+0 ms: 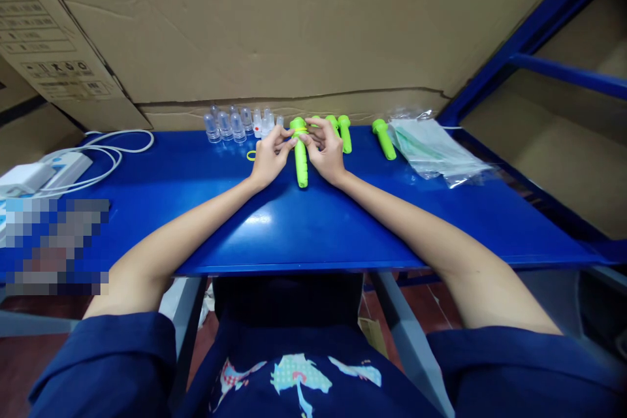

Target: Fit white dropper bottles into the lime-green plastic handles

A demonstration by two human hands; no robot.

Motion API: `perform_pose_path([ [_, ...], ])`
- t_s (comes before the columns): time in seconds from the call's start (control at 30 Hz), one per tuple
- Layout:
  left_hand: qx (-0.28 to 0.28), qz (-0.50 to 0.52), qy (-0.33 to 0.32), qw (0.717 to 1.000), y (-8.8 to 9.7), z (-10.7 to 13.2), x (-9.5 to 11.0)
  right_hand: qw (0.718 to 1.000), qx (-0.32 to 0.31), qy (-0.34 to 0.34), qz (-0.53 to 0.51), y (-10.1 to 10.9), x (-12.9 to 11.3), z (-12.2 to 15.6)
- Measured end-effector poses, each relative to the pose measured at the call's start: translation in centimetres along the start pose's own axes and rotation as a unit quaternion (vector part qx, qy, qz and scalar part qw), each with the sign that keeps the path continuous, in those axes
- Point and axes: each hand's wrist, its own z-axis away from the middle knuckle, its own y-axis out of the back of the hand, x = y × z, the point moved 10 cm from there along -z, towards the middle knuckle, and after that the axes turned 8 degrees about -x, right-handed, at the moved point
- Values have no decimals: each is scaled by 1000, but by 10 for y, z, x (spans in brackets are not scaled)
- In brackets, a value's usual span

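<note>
Both hands are at a lime-green plastic handle (301, 166) with a wide head, shaped like a small torch body. A yellow ring (298, 130) sits around its neck, just below the head. My left hand (270, 155) pinches the neck from the left, with thumb and fingers closed. From the right, the thumb and fingers of my right hand (324, 149) close on the same neck. Another yellow ring (251, 155) lies on the table beside my left hand. Several more green handles (345, 134) lie behind my right hand, partly hidden by it.
Several clear plastic domes (237, 127) stand at the back of the blue table (255, 235). One green handle (385, 139) lies by a clear plastic bag (431, 147) at right. A white cable (115, 150) and power strip (68, 166) are at left; cardboard (274, 26) walls the back.
</note>
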Motion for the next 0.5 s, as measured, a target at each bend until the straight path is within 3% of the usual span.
perform_pose_path([
  [0.13,-13,-17,-25,999,-3,1,3,1000,6,18,8,2,-6,0],
  [0.27,-8,6,-3,1000,-3,1,1,1000,9,0,1,3,0,-2],
  [0.4,-7,33,14,999,5,-6,4,999,12,-20,-37,0,12,-5],
  [0.5,-43,-10,-22,999,13,-16,10,997,1,-28,-67,-6,19,-6],
])
